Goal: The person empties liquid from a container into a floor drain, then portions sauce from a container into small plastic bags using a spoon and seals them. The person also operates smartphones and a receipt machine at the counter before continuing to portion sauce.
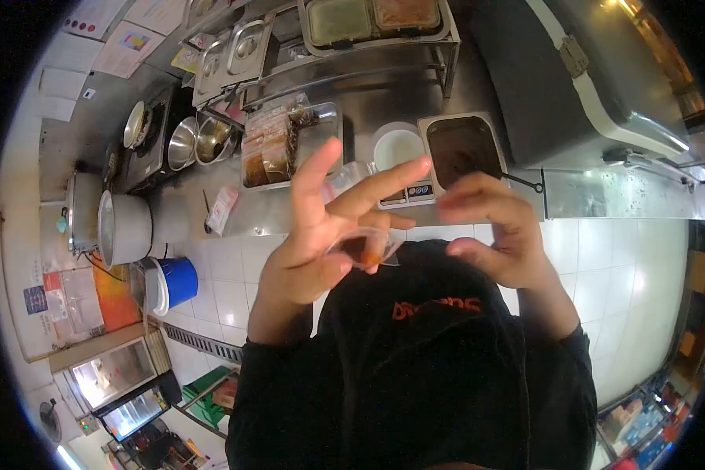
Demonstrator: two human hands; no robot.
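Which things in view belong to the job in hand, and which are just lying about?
Likely the job:
small clear plastic container in left hand
steel pan with dark-brown contents
filled packets

Likely just lying about:
blue bucket
steel bowls
large pot

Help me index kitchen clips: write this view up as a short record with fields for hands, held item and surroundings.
Left hand: raised, holding a small clear container
Contents: reddish-brown; exact food unclear
Right hand: raised, apart from the container, seemingly empty
Counter: steel
Beside each other on counter: white bowl, pan of dark brown contents
Left of bowl: metal tray with packets
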